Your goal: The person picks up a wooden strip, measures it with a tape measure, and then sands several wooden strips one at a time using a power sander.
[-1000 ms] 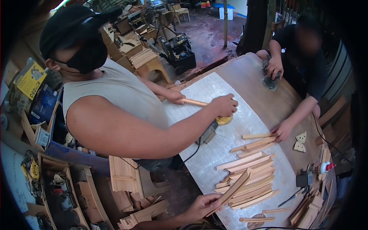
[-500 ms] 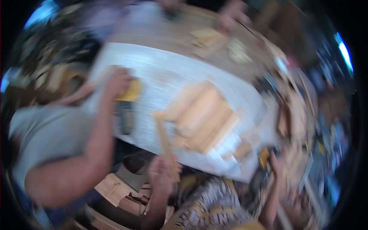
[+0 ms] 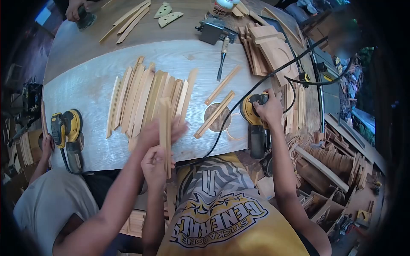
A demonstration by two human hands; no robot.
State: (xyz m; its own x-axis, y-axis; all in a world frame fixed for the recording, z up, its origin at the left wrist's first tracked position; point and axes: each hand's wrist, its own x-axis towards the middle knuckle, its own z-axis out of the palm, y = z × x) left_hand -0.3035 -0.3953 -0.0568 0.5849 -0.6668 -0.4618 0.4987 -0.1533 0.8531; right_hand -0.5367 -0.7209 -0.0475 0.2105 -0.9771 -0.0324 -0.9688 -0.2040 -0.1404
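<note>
My left hand grips a narrow wooden strip near its lower end, holding it upright at the table's front edge. My right hand is wrapped round a yellow-and-black orbital sander, its dust canister pointing toward me. Behind the held strip, a co-worker's blurred hand reaches over the front of a row of wooden strips. Between the row and my sander, a loose strip lies across a round patch on the pale board.
A second sander stands at the left, beside the co-worker in grey. A black cable crosses the board. Farther back are a chisel, a glue bottle and stacked shaped boards. Another person's hand is at top left.
The view has swung and sharpened. The co-worker's hand has left the yellow sander and now reaches across toward the strips. I still hold my strip and sander.
</note>
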